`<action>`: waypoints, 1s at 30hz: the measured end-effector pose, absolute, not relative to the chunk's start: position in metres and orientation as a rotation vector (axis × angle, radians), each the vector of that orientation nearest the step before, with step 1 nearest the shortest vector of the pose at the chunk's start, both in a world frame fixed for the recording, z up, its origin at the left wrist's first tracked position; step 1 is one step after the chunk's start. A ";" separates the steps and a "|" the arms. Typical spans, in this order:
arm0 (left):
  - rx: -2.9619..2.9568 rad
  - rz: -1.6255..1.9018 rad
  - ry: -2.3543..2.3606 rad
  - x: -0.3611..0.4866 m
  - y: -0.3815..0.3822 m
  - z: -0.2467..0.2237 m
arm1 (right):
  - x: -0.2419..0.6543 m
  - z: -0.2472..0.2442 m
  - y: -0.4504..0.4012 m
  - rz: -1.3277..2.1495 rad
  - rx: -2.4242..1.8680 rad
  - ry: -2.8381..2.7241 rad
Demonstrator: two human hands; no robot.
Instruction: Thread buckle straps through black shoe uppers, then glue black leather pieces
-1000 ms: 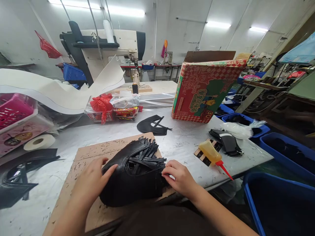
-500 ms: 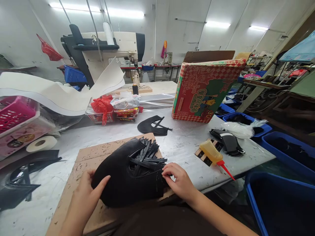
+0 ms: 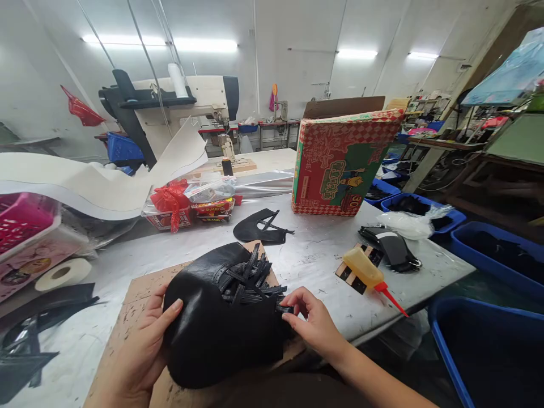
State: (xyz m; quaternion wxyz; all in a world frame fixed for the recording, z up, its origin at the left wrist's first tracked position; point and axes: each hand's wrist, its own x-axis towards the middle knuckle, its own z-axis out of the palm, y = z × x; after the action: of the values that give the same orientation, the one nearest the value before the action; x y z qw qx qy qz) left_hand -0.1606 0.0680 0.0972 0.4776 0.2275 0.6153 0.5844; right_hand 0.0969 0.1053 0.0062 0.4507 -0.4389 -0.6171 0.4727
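A: Main item?
B: Black leather piece, smooth, shiny at upper left. Broad rounded end left, squarer end right.
A: Opening?
B: Curved cutout on the far-right side, crossed by narrow black strips. Strips overlap, loose ends jutting out far and right. Layer count unclear.
A: Pose?
B: Gripped at both ends, tilted, shiny face up.
A: Where?
B: Above the cardboard, near side of the table. Underside contact hidden.

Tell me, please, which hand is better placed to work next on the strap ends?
Probably the right hand: it pinches a strap end, while the left hand grips the rounded side of the black pieces.
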 end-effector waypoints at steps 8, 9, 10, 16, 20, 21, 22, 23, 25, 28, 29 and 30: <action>0.542 1.463 1.590 -0.155 0.073 0.096 | 0.101 0.008 0.115 1.158 -1.133 -1.549; 0.539 1.466 1.585 -0.156 0.073 0.095 | 0.102 0.009 0.116 1.170 -1.127 -1.537; 0.532 1.471 1.579 -0.156 0.073 0.094 | 0.102 0.010 0.117 1.186 -1.117 -1.519; 0.559 1.488 1.489 -0.151 0.086 0.102 | 0.097 0.016 0.133 1.278 -1.026 -1.340; 0.558 1.491 1.418 -0.147 0.117 0.111 | 0.093 0.017 0.168 1.164 -0.993 -1.267; 0.565 1.484 1.397 -0.147 0.129 0.112 | 0.093 0.017 0.179 1.120 -0.987 -1.253; 0.587 1.476 1.367 -0.147 0.143 0.112 | 0.092 0.016 0.192 1.077 -0.983 -1.239; 0.622 1.472 1.329 -0.148 0.158 0.112 | 0.091 0.016 0.206 1.040 -0.983 -1.227; 0.722 1.474 1.255 -0.150 0.191 0.109 | 0.087 0.015 0.236 0.979 -0.987 -1.206; 0.849 1.474 1.235 -0.156 0.241 0.100 | 0.078 0.011 0.282 0.900 -1.006 -1.189; 0.878 1.464 1.247 -0.158 0.256 0.096 | 0.074 0.009 0.296 0.880 -1.020 -1.190; 0.901 1.450 1.266 -0.161 0.269 0.091 | 0.070 0.006 0.309 0.860 -1.040 -1.192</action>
State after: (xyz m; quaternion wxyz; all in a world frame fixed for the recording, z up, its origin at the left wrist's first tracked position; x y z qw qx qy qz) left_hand -0.1609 0.2691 0.0906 0.4864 0.3703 0.5205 0.5961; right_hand 0.0703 0.3086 0.0062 0.6213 -0.4524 -0.5189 0.3743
